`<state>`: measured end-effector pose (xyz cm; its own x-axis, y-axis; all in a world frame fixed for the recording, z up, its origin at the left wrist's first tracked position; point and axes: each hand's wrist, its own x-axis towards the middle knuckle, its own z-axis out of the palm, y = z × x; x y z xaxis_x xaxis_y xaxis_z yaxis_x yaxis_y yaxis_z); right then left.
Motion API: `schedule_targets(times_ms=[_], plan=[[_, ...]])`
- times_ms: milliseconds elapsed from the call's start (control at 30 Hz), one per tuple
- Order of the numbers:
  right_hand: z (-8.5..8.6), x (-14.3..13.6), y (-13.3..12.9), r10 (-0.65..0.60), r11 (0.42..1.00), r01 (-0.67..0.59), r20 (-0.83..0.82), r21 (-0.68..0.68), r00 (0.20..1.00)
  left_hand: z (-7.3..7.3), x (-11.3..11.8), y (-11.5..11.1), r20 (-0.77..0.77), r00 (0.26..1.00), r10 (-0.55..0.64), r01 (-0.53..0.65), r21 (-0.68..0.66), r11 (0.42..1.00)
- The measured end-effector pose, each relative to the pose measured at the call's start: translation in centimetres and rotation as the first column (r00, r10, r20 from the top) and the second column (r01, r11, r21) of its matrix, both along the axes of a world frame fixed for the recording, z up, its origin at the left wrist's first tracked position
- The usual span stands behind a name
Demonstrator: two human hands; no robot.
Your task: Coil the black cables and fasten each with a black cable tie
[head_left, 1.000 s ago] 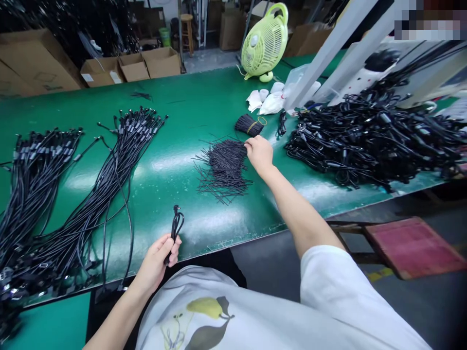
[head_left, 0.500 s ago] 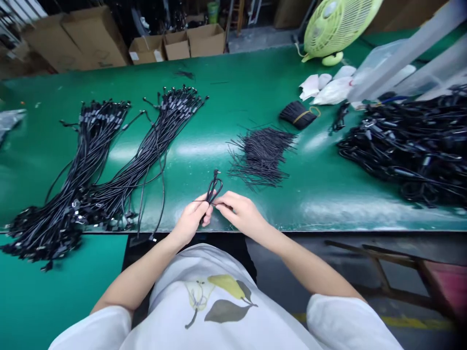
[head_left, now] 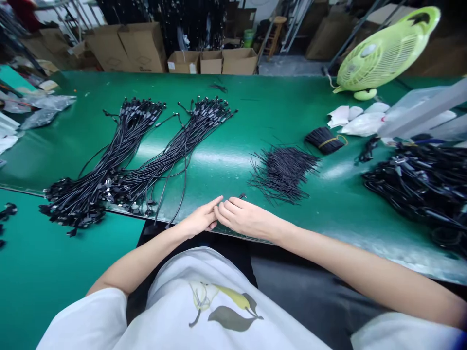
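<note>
My two hands meet just above the front edge of the green table. My right hand has its fingers curled over a coiled black cable, mostly hidden. Only the small angled plug of this cable shows past the knuckles. My left hand touches the right fingertips, its own fingers bent together; what lies between them is hidden. Beyond the right hand is a loose pile of short black ties. To the left lie two long bundles of black cables, one further left and one nearer.
A banded bundle of black ties lies behind the loose pile. A heap of black cables fills the right side. Further back stand a green fan and white packets. Cardboard boxes line the far side.
The coil, earlier upright in my left hand with a tie across it, is now mostly covered by my right hand. My view has shifted left and up.
</note>
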<state>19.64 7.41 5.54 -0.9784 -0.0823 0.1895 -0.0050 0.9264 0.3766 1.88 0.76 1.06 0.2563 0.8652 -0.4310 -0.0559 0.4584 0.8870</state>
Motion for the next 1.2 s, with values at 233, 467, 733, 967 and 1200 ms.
schedule_targets(times_ms=[233, 467, 733, 967, 1200], plan=[[-0.9, -1.2, -1.3, 0.004, 1.000, -0.004, 0.119, -0.003, 0.993, -1.2, 0.4, -0.9, -0.204, 0.979, -0.020, 0.040, 0.096, 0.995], [-1.3, -3.9, 1.3, -0.445, 0.819, 0.485, 0.194, -0.307, 0.874, -1.7, 0.8, 1.4, -0.422, 0.871, 0.253, -0.037, 0.457, 0.889], [-2.5, -5.0, 2.3, -0.593, -0.036, 0.133, 0.128, -0.990, 0.795, 1.4, -1.8, 2.2, -0.077, 0.934, 0.350, -0.267, 0.500, 0.824], [-2.0, -3.2, 1.2, -0.647, 0.174, 0.281, 0.106, -0.944, 0.756, 0.7, -2.4, 0.0, -0.398, 0.917, 0.006, 0.185, 0.440, 0.879], [-2.6, -3.9, -0.6, -0.451, 0.141, 0.294, 0.203, -0.945, 0.869, 2.2, -3.0, 0.5, -0.092, 0.986, 0.141, -0.098, 0.370, 0.924]])
